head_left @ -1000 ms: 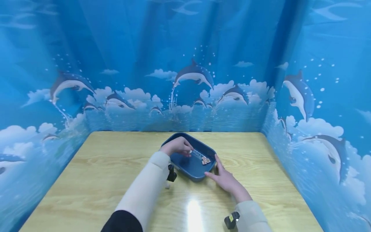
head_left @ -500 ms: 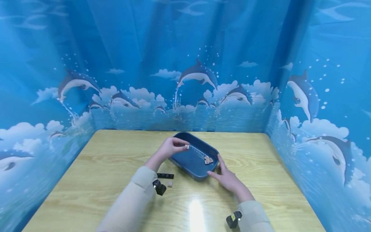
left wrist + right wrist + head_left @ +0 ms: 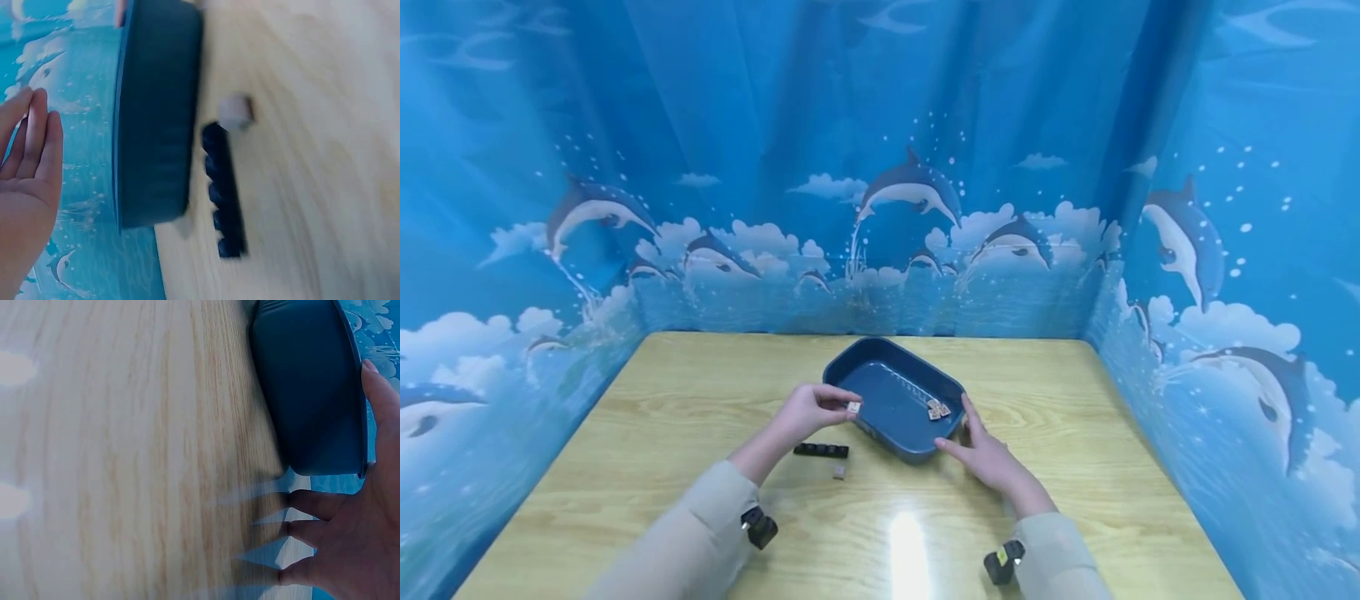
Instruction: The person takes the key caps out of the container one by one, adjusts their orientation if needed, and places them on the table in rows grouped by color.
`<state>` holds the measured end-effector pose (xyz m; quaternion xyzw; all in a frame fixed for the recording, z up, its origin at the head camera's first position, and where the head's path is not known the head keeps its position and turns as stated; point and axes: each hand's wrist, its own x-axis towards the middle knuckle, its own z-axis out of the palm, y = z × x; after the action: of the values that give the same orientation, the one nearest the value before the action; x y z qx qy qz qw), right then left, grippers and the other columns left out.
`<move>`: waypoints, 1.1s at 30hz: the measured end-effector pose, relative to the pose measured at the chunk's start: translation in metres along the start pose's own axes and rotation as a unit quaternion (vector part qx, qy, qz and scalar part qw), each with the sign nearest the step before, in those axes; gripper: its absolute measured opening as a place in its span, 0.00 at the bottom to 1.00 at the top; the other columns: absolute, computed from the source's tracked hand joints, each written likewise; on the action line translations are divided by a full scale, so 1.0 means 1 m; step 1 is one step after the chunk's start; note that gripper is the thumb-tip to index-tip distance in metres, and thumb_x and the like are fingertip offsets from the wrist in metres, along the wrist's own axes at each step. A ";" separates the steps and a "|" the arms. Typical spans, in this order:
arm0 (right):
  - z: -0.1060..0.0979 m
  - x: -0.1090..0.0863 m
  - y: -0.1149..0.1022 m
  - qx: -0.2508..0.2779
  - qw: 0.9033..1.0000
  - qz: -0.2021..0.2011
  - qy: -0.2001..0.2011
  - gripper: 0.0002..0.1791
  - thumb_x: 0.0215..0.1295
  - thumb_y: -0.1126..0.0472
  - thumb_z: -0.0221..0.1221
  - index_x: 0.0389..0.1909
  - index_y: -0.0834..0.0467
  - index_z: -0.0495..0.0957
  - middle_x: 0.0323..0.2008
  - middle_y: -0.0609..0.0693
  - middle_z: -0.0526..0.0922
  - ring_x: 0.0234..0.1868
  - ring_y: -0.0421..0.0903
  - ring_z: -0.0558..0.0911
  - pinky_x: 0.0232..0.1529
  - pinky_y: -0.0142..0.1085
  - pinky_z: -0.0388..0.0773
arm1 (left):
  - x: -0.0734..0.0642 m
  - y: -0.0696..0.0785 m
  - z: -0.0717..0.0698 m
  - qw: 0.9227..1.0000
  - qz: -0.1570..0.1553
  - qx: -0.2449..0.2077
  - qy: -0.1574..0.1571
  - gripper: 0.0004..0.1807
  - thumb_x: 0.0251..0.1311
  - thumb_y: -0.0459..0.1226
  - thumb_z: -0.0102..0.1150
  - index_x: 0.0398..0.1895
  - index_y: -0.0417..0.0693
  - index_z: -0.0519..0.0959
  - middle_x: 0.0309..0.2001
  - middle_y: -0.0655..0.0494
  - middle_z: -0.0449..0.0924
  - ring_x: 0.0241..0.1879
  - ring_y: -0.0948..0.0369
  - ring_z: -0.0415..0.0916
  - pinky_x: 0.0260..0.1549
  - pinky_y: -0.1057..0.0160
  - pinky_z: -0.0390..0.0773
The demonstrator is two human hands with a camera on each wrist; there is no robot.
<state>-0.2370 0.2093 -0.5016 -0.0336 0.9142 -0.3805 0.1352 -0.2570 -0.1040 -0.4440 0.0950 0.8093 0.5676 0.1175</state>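
Observation:
Thumb and fingertips of my left hand (image 3: 805,415) pinch a small white cube (image 3: 853,407) over the left edge of the dark blue tray (image 3: 883,400). In the left wrist view the cube is mostly hidden by the fingers. My right hand (image 3: 994,462) straddles the tray's right corner with spread fingers. Its thumb (image 3: 373,378) touches the rim in the right wrist view, while the other fingers reach down beside the tray. Several small square pieces (image 3: 937,409) with brownish markings lie together inside, toward that corner.
On the table in front of the tray lies a black notched strip (image 3: 822,451). A second small pale cube (image 3: 838,472) sits close to one end of it. Blue dolphin-print curtains (image 3: 865,300) enclose the wooden table (image 3: 700,392) at the back and both sides.
My left hand has come out of the tray carrying the cube, moving left and toward me. The black strip has come into sight. My right hand has stayed at the tray's corner.

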 end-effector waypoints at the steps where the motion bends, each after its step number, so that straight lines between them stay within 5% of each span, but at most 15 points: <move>1: 0.001 0.001 0.000 0.000 1.000 0.001 -0.001 0.55 0.63 0.31 0.53 0.77 0.43 0.27 0.74 0.62 0.50 0.67 0.73 0.58 0.63 0.70 0.40 | -0.004 -0.002 -0.002 1.000 -0.002 0.007 0.004 0.14 0.57 0.31 0.68 0.47 0.41 0.84 0.41 0.52 0.85 0.39 0.59 0.81 0.44 0.53 0.81; 8: 0.001 0.002 -0.002 -0.009 1.000 0.007 -0.004 0.56 0.64 0.31 0.53 0.77 0.45 0.27 0.74 0.63 0.49 0.67 0.73 0.57 0.63 0.70 0.42 | -0.023 -0.026 -0.012 0.998 0.002 0.057 0.027 0.12 0.55 0.29 0.68 0.43 0.37 0.83 0.37 0.51 0.85 0.38 0.57 0.82 0.37 0.63 0.82; 17: 0.000 0.001 -0.001 -0.011 1.000 0.007 -0.008 0.56 0.64 0.31 0.52 0.77 0.45 0.26 0.74 0.63 0.49 0.67 0.73 0.57 0.63 0.70 0.42 | -0.037 -0.049 -0.003 0.991 -0.034 0.107 0.072 0.10 0.51 0.27 0.71 0.38 0.40 0.86 0.38 0.51 0.84 0.32 0.60 0.81 0.32 0.62 0.82; 26: 0.001 0.003 -0.001 -0.007 1.000 0.003 -0.008 0.55 0.64 0.31 0.52 0.77 0.47 0.27 0.74 0.63 0.49 0.68 0.72 0.57 0.63 0.69 0.39 | -0.042 -0.058 0.002 0.978 -0.022 0.201 0.041 0.09 0.46 0.28 0.73 0.33 0.44 0.86 0.30 0.58 0.83 0.27 0.65 0.78 0.27 0.68 0.79; 33: 0.000 0.003 -0.002 -0.004 1.000 0.007 -0.009 0.55 0.64 0.31 0.53 0.77 0.46 0.28 0.74 0.63 0.49 0.68 0.72 0.56 0.63 0.69 0.42 | -0.041 -0.060 0.005 0.957 0.020 0.288 0.019 0.08 0.43 0.30 0.75 0.28 0.46 0.86 0.26 0.61 0.82 0.27 0.67 0.75 0.29 0.67 0.78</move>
<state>-0.2400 0.2076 -0.5011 -0.0311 0.9146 -0.3758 0.1463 -0.2176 -0.1315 -0.4993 0.1305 0.9386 0.3141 0.0587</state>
